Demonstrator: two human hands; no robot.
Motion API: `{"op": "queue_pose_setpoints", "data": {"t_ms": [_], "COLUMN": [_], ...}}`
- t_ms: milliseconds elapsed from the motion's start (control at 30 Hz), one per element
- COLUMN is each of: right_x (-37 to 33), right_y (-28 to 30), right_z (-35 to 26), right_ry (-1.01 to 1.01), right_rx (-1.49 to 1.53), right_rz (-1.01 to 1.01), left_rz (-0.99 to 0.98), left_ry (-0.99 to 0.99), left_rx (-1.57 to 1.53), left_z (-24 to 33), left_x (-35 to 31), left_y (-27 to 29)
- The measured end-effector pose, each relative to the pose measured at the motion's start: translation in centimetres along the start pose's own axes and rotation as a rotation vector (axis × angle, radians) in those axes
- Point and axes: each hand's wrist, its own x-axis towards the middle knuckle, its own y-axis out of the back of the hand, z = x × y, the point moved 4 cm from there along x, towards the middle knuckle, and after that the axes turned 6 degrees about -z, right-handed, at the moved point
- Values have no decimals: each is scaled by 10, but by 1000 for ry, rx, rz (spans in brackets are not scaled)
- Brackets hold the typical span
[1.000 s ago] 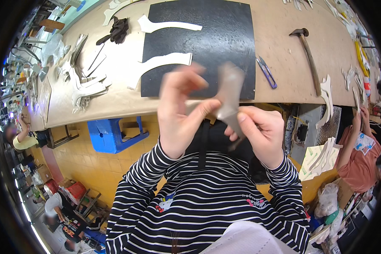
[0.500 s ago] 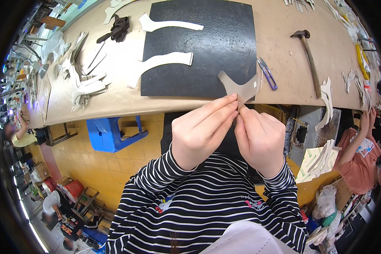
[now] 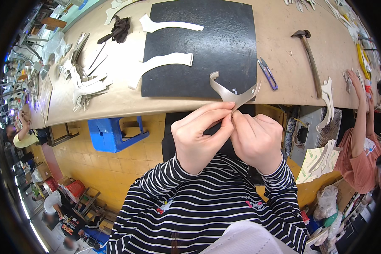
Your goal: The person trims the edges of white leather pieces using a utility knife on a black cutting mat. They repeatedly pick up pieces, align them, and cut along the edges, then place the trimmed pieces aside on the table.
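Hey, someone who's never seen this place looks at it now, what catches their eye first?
Probably the pale forked strip pinched between the left hand and right hand, at the table's near edge. Just beyond lies a big black board with two off-white curved pieces toward its left side. The bright blue stool also stands out, on the yellow floor left of the hands.

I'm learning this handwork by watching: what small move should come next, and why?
Perhaps slide the left hand slightly toward the left prong of the forked beige piece: that prong curls unheld, while left hand and right hand pinch the piece close together at its near end.
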Motion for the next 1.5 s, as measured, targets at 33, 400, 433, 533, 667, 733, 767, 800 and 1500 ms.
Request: {"op": "queue_pose_setpoints", "data": {"t_ms": [33,400,433,533,667,733,767,800,1500], "right_x": [0,-3,-4,-6,-6,-6,-5,-5,-13], "right_y": [1,15,15,16,13,11,11,12,7], "right_z": [0,16,16,15,13,12,12,12,14], "right_ry": [2,-89,-77,-62,-54,-48,-49,-46,-214], "right_rx": [22,254,250,242,281,285,291,297,721], "right_rz": [18,24,1,-24,12,27,33,49,204], "left_rz": [25,-358,-424,-355,-473,-459,-462,-454,-313], "left_ry": [38,-210,-256,-477,-624,-648,-635,-639,-747], "left_rx": [-46,-13,39,424,534,506,475,438,298], "left_z": [-2,-3,-1,11,22,23,23,22,23], "left_x": [-1,31,36,41,33,30,30,30,13], "left_y": [-1,13,16,29,20,18,18,18,21]}}
